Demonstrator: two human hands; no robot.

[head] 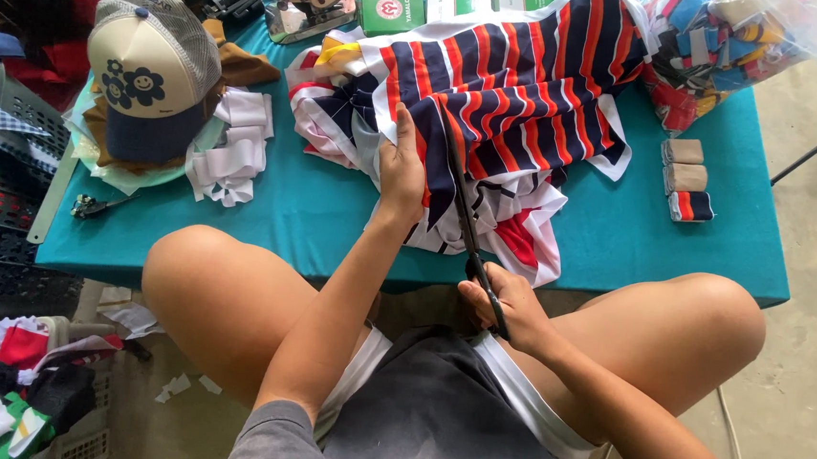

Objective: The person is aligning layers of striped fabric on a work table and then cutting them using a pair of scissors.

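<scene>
Striped fabric lies pinned under the left hand, fingers flat and spread; the right hand, near, is closed around black scissors.

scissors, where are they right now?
Head view, centre: the scissors are in the right hand at the table's near edge, blades in the striped cloth beside the left hand.

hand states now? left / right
Left hand: flat, fingers spread, pressing the striped fabric on the teal table.
Right hand: closed around the scissors, blades in the fabric.
</scene>
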